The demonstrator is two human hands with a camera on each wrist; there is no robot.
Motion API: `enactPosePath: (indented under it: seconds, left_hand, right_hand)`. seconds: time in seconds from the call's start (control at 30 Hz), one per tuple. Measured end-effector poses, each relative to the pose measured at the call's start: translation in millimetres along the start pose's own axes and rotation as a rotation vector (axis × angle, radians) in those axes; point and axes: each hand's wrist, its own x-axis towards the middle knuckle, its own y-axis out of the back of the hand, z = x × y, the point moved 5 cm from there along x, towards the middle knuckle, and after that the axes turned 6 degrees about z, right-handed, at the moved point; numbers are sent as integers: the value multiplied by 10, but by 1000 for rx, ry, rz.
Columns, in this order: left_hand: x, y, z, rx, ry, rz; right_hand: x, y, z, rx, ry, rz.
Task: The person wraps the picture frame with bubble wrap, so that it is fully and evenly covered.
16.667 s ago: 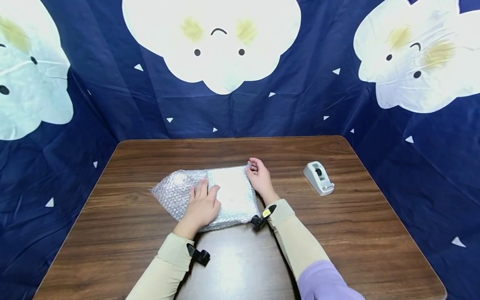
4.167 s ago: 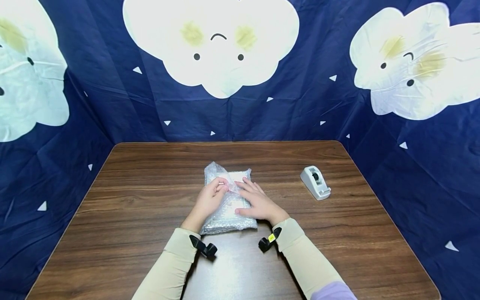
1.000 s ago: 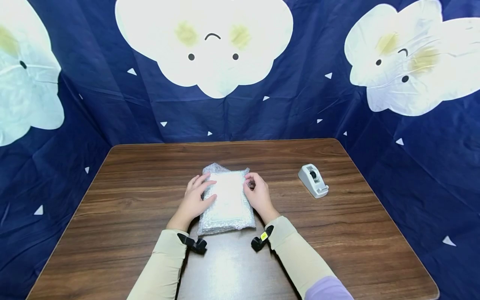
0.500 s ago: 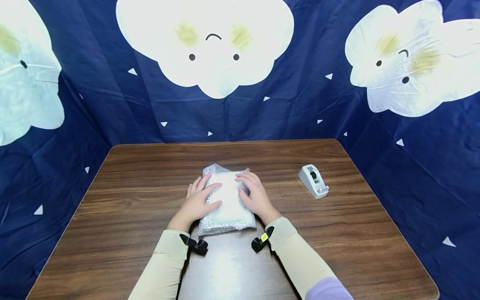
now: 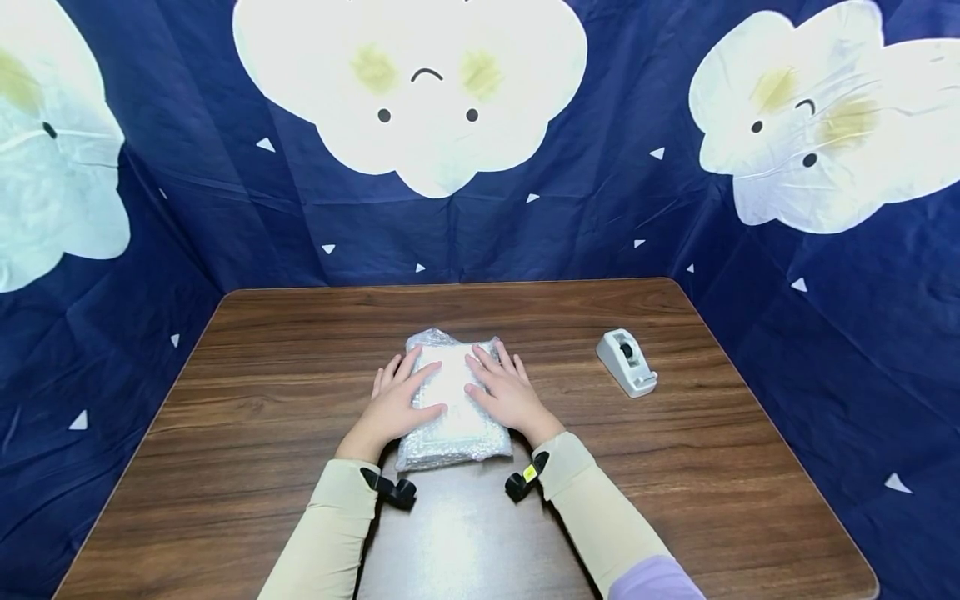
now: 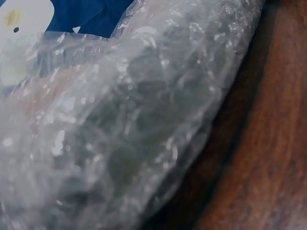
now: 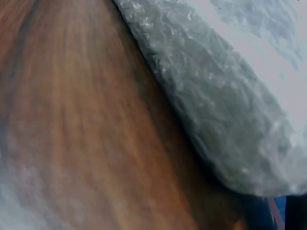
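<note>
A flat, white rectangular item wrapped in bubble wrap (image 5: pixel 453 421) lies at the middle of the wooden table. My left hand (image 5: pixel 393 407) rests along its left side, fingers spread and thumb reaching over the white face. On the right side my right hand (image 5: pixel 510 393) lies with fingers spread over the wrap's upper right part. Close up in the left wrist view, the crinkled bubble wrap (image 6: pixel 144 110) fills much of the picture. The right wrist view shows the wrapped edge (image 7: pixel 211 96) along the tabletop, with no fingers in sight.
A white tape dispenser (image 5: pixel 628 363) stands on the right part of the wooden table (image 5: pixel 285 350). Dark blue cloth (image 5: pixel 465 233) with white cloud shapes hangs behind and at both sides. Black wrist cameras (image 5: pixel 397 493) sit on both cuffs.
Earlier the bubble wrap spread out to the left; now it is folded in around the item. In the last second my right hand has left the right edge and spread its fingers on top.
</note>
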Motion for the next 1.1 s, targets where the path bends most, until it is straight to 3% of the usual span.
enactPosePath:
  seconds: [0.27, 0.4, 0.6, 0.8, 0.97, 1.1]
  left_hand:
    - [-3, -25, -9, -5, 23, 0]
    - [-4, -29, -8, -20, 27, 1]
    - [-10, -8, -20, -25, 32, 0]
    - [-22, 22, -5, -25, 34, -7]
    - [-17, 28, 1, -22, 33, -4]
    - [-18, 19, -1, -20, 35, -4]
  right_hand:
    - [-10, -10, 69, 74, -90, 34]
    - [-22, 17, 195, 137, -103, 136]
    - [-144, 294, 416, 217, -55, 509]
    - [-414, 618, 634, 125, 44, 866]
    - [-671, 842, 874, 27, 133, 1070]
    - [-869, 1015, 1137, -27, 64, 1154]
